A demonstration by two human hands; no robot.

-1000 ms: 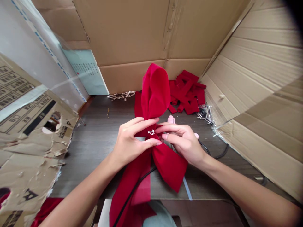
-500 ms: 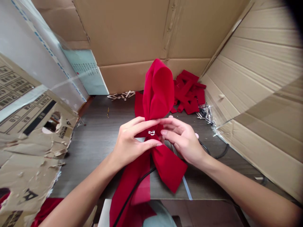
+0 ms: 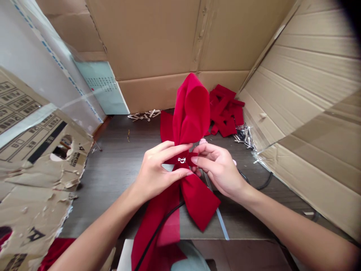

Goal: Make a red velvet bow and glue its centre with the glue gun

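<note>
At the dial's centre, over the desk (image 3: pixel 109 162), a red fabric bow (image 3: pixel 193 118) points its loop toward twelve o'clock, its waist held between the spread fingers (image 3: pixel 175 151) of the left hand (image 3: pixel 153 165), which straddle a silver charm (image 3: pixel 182 160). Toward three, the right hand (image 3: pixel 218 165) pinches a red band's (image 3: pixel 192 156) end between its fingers; I'd say binding the waist is in hand, and the next move calls for drawing it snug.
</note>
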